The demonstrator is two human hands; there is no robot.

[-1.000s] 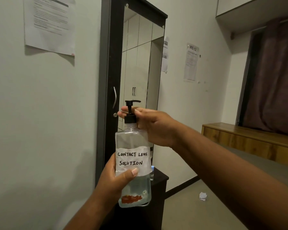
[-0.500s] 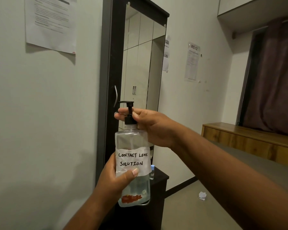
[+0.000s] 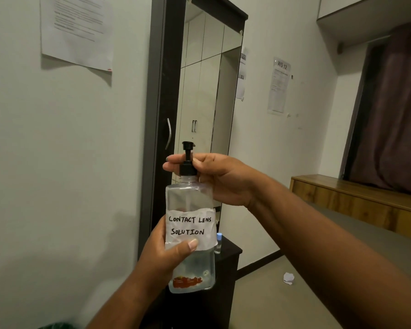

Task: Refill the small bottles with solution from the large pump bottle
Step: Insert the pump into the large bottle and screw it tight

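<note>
Head view looks at a tall mirror cabinet (image 3: 199,91) standing against a pale wall. Left of the cabinet, a printed sheet (image 3: 75,29) is stuck high on the wall. In front of the cabinet's lower part, the left hand (image 3: 161,257) wraps around the lower body of the pump bottle (image 3: 190,224), its thumb pressed on a white label reading "CONTACT LENS SOLUTION". The bottle is held upright in the air, clear liquid filling only its lower part. The right hand (image 3: 221,179) pinches the black pump collar (image 3: 187,168) at the bottle's neck between thumb and fingers. Just right of the bottle, a small bottle (image 3: 218,243) with a blue cap stands on the cabinet's dark ledge. Further right of the cabinet, another notice (image 3: 279,85) hangs on the wall, a crumpled scrap (image 3: 288,278) lies on the floor, and a wooden bench (image 3: 356,200) sits under a dark curtain (image 3: 394,110).
</note>
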